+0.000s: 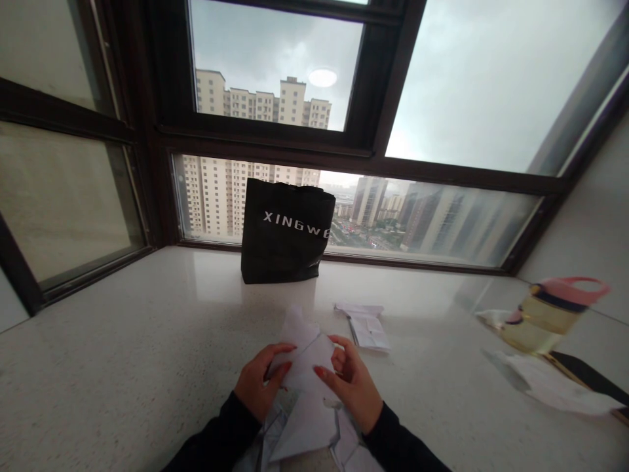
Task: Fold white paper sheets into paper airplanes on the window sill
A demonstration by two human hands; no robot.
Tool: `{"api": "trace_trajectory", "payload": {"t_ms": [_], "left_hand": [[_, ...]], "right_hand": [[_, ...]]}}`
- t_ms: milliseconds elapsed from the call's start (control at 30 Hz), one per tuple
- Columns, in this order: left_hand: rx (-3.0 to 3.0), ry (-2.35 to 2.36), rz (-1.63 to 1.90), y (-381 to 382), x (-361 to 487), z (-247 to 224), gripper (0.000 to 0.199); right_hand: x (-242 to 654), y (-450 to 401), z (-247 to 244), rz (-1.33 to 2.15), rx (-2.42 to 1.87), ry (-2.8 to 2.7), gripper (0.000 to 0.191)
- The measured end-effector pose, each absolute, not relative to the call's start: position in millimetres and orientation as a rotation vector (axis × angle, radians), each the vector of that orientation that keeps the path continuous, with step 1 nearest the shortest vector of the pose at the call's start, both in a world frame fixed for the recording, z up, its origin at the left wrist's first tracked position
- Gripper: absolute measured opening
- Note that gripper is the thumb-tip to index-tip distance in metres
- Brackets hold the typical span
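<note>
Between my two hands is a folded piece of white paper (305, 359), raised a little over the counter. My left hand (263, 379) pinches its left edge with thumb and fingers. On the other side my right hand (354, 381) grips the right edge, its thumb lying on the front face. Below the hands lie several folded white paper pieces (312, 429), partly covered by my wrists and cut off by the lower frame edge. A separate folded paper shape (367, 328) rests flat on the counter just beyond my right hand.
A black bag (287, 236) with white lettering stands upright by the window. At the right are a yellowish bottle with a pink lid (550, 314), a crumpled white wrapper (545, 380) and a dark flat object (587, 377). The speckled white counter (122, 354) meets dark window frames.
</note>
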State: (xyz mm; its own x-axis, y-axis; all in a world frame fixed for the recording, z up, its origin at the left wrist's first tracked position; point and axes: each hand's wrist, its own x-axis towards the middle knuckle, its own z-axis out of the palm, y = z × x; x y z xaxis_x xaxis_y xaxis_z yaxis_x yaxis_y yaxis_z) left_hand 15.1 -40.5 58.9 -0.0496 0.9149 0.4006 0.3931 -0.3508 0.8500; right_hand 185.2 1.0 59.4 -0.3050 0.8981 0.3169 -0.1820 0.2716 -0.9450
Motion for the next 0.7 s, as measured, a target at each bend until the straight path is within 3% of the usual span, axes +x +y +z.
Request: {"api": "trace_trajectory", "payload": {"t_ms": [133,600,700], "left_hand": [[1.616,1.285,1.442,-37.2,13.0,54.4,0.030],[1.703,0.897,1.287,-42.4,22.7,44.6,0.064],[1.717,0.928,1.262,-47.3,24.8,48.0,0.064]], "right_hand": [[189.5,2.0,60.0,1.262,-0.654,-1.469,0.032],[201.8,-5.1,70.4,0.485,-0.860,-1.758,0.020],[199.7,-10.7,74.5,0.401,-0.860,-1.813,0.019]]}}
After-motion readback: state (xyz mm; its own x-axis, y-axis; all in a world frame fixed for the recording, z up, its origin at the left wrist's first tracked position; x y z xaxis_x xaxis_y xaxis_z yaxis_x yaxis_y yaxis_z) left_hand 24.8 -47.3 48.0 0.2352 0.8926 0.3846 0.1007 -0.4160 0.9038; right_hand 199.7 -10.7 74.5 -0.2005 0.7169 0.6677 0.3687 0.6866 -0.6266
